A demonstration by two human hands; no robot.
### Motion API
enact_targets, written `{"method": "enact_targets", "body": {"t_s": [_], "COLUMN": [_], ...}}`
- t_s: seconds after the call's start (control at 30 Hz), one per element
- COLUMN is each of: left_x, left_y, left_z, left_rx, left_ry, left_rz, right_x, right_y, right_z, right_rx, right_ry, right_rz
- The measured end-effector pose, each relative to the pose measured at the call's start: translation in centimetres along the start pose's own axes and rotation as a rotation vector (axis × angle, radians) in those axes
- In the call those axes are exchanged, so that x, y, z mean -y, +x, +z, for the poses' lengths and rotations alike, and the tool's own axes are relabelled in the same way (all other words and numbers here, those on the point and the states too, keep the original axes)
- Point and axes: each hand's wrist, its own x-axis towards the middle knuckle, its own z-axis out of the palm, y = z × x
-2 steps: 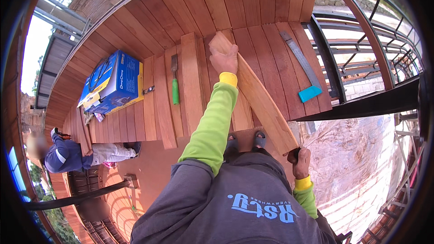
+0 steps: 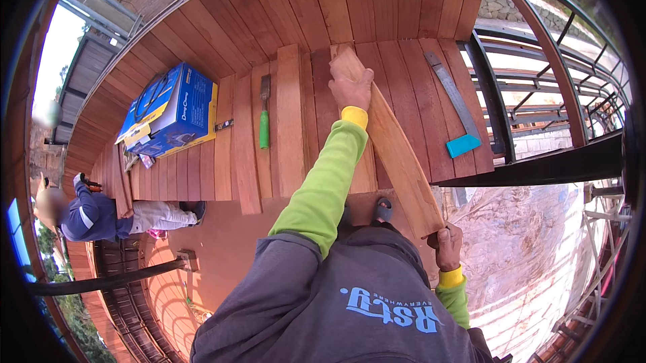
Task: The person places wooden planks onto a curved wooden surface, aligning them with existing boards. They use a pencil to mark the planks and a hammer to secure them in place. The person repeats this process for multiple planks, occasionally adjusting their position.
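A long, light brown wooden board [image 2: 397, 144] lies slantwise over the bench planks, its near end sticking out past the bench edge. My left hand [image 2: 352, 90] is wrapped over its far end. At the near corner, my right hand [image 2: 447, 247] is closed with curled fingers against the board; whether anything else sits inside that fist is hidden. To the left of my left forearm lie a green-handled chisel [image 2: 264, 117] and a loose upright-lying plank [image 2: 291, 114]. A square with a turquoise handle [image 2: 463, 145] and a metal blade rests on the right.
A blue and yellow cardboard box [image 2: 176, 115] stands on the bench at left, a small metal piece [image 2: 224, 124] beside it. Another person [image 2: 101, 215] is at the far left. Black metal railing [image 2: 494, 94] borders the right, above a pale, stained surface [image 2: 518, 248].
The view has shifted slightly. At the board's near end, my right fingers have curled in closer, and a dark shape beside them no longer shows. My left hand keeps its hold.
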Motion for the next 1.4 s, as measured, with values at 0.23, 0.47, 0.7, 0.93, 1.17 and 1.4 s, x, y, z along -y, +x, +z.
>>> {"method": "enact_targets", "body": {"t_s": [0.23,0.47,0.7,0.93,1.17,1.4], "left_x": [-1.5,3.0,5.8,6.3,4.6,1.6], "left_y": [-7.9,-18.0,-21.7,-20.2,-19.9,-20.8], "left_z": [2.2,-7.1,-12.0,-10.0,-10.5,-16.1], "left_rx": [0.317,0.348,0.153,0.123,0.109,-0.096], "left_ry": [0.142,0.232,0.621,0.860,0.733,0.463], "left_rz": [0.140,0.361,0.248,0.143,-0.015,0.160], "right_x": [0.0,-4.1,-5.1,-5.1,-8.4,-0.9], "right_y": [0.8,4.3,7.0,7.3,8.0,9.5], "right_z": [1.9,-0.5,-0.4,-1.4,-4.9,-2.8], "right_rx": [-0.163,-0.055,-0.018,0.058,-0.083,-0.212], "right_ry": [0.109,0.141,0.126,0.027,-0.329,-0.497], "right_rz": [0.160,0.323,0.398,0.353,-0.006,-0.329]}}
